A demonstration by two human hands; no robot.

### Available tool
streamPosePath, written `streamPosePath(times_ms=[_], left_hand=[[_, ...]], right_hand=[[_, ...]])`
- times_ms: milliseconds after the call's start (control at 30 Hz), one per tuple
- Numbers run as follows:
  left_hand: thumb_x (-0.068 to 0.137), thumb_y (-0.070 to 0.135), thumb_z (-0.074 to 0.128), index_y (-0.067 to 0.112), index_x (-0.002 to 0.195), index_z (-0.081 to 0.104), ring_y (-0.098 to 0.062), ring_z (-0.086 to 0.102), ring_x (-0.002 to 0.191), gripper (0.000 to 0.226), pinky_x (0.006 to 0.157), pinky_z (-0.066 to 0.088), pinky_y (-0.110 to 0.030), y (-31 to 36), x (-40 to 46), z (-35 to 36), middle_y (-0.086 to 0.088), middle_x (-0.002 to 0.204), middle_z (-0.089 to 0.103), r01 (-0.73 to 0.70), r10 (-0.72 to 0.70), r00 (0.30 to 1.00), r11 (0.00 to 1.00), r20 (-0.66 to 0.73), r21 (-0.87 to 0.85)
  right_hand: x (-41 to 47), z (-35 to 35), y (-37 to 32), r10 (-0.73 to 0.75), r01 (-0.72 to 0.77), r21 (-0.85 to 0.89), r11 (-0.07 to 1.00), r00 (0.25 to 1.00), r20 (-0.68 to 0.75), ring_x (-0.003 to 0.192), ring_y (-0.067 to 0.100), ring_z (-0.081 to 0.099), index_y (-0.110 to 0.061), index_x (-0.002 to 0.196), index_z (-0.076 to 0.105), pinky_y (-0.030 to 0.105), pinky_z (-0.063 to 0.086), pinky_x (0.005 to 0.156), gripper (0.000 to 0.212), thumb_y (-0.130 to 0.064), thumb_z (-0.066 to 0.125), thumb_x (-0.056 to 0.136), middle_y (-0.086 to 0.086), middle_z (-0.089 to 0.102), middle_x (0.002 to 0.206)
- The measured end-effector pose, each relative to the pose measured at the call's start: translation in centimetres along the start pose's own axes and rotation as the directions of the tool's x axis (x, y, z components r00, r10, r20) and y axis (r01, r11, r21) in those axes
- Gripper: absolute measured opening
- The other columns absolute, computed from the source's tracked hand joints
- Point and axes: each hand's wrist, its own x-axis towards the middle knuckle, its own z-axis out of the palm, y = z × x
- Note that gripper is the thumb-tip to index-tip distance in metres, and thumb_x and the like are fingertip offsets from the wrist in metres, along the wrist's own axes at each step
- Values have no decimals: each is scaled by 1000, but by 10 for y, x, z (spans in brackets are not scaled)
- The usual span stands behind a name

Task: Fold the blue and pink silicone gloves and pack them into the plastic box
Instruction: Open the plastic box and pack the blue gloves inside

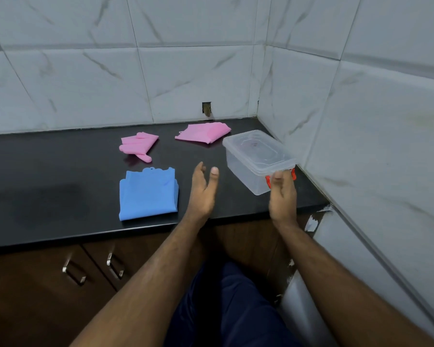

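Note:
A clear plastic box point(246, 169) with its lid on and red clips stands at the right of the black counter point(48, 171). My right hand point(282, 196) is at the box's near end, its thumb touching the red clip. My left hand point(203, 191) hovers open, palm toward the box, a little left of it and touching nothing. A folded blue glove point(148, 194) lies flat near the front edge, left of my left hand. One pink glove point(138, 145) lies folded further back, its fingers showing. A second pink glove point(203, 132) lies flat behind the box near the wall.
Tiled walls close the counter at the back and right, forming a corner just behind the box. A small hole point(206, 108) is in the back wall. Brown cabinet doors with metal handles point(73, 271) sit below the counter's front edge.

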Motion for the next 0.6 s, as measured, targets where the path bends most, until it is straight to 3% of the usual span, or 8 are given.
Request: streamPosePath(times_ms=[33,100,200,267,400,467,533,600], left_hand=[[85,83,35,22,162,16,-12,27,150,101,115,24,-26,-1,-1,-2,-1,167,24,-7,6,999,1000,-38,-29],[79,93,30,27,162,13,-11,24,150,108,118,21,-29,-3,-1,-6,3,168,20,-3,-6,995,996,-96,-89],[80,92,28,35,162,13,-13,25,152,101,126,21,-40,-3,0,-11,8,168,22,36,-70,983,979,-167,-199],[81,89,30,36,162,13,-10,31,150,98,126,25,-44,-3,1,-12,10,166,28,28,-72,981,972,-179,-234],[83,79,56,37,160,21,0,40,143,94,120,36,-36,-7,-2,-12,18,160,38,-57,34,987,988,-155,-145],[90,60,64,38,157,30,-1,47,138,78,117,41,-38,-10,1,-11,19,153,46,-76,62,989,992,-137,-98],[96,43,65,35,154,35,-8,49,137,66,117,41,-44,-11,5,-12,15,150,51,-68,52,990,990,-129,-124],[98,41,64,33,151,40,-8,51,135,59,117,41,-44,-10,7,-11,14,146,54,-58,41,993,986,-114,-153]], right_hand=[[2,-3,0,59,-66,138,988,997,51,102,16,64,-20,101,63,39,53,96,48,-60,37,102,-3,68,103],[11,-9,0,137,-175,305,936,980,143,82,8,62,-21,85,60,25,52,81,61,-76,35,94,-7,65,85],[27,-12,-1,201,-253,310,916,961,189,60,8,37,-23,62,37,29,34,66,69,-87,29,85,-4,41,61],[34,-13,3,238,-282,272,920,954,184,60,8,41,-25,59,43,30,36,68,69,-88,30,84,-6,47,60],[39,-6,9,245,-282,198,939,950,192,84,6,70,-35,87,71,26,54,75,64,-89,36,82,-8,75,91],[41,-3,12,212,-250,156,955,950,230,101,17,70,-21,114,66,40,59,86,77,-86,37,85,5,72,113],[41,-1,14,177,-203,93,975,956,232,108,28,65,-11,114,56,49,57,92,78,-83,39,88,14,62,120],[40,0,15,152,-161,29,987,968,198,104,26,63,-12,107,51,47,56,89,73,-82,40,88,13,61,114]])
